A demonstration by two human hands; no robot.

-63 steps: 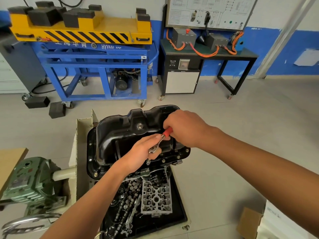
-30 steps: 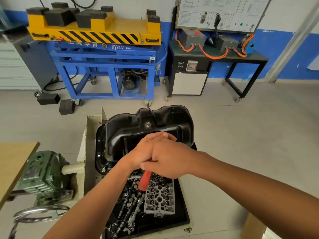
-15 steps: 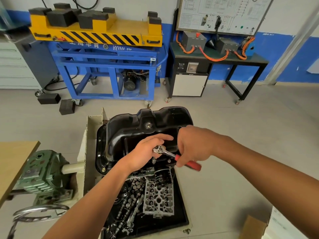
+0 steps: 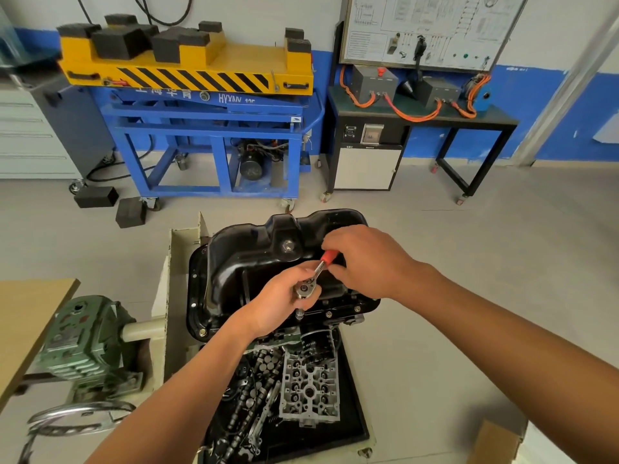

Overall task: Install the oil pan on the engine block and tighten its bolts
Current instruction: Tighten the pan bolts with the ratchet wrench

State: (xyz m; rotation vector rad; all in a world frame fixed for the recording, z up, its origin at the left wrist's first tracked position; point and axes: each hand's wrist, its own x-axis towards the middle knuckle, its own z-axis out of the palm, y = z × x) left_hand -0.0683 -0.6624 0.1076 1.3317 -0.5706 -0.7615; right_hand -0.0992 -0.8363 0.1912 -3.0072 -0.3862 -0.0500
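Black pan lies beneath both grips; left grip clamps the ratchet head at its near flange, right grip the red handle.

Centre: oil pan, ratchet over its near flange. Before it: cylinder head in tray. Left: gearbox. Behind: lift cart, desk to its right.
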